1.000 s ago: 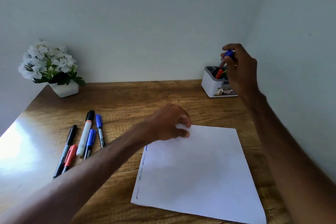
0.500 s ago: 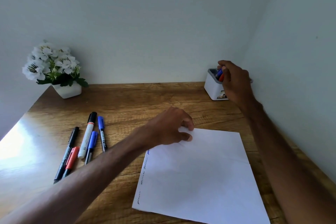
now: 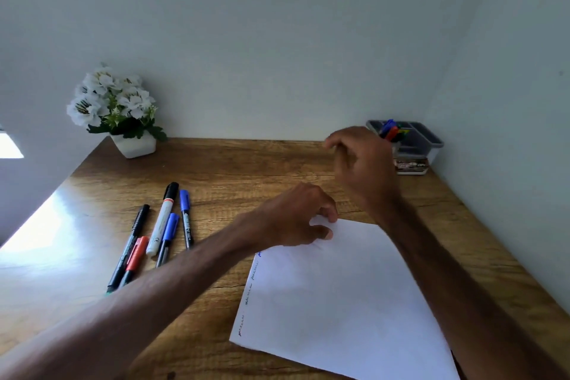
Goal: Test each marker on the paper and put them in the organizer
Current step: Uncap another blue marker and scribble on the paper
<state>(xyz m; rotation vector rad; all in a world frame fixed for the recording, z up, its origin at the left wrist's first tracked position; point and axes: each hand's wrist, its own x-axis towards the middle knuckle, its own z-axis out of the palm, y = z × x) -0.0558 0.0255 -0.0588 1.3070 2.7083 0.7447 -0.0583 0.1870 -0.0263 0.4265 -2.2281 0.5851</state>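
The organizer (image 3: 433, 141) holds blue, red and green markers (image 3: 391, 129) in its left compartment. Just left of it hangs the right hand (image 3: 361, 160), fingers loosely curled, empty; farther left, the left hand's (image 3: 293, 219) bent fingers press the paper (image 3: 339, 302).

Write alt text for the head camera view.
A person's left hand rests on the far corner of a white paper on a wooden table, while the empty right hand hovers near an organizer holding markers. Five more markers lie at left.
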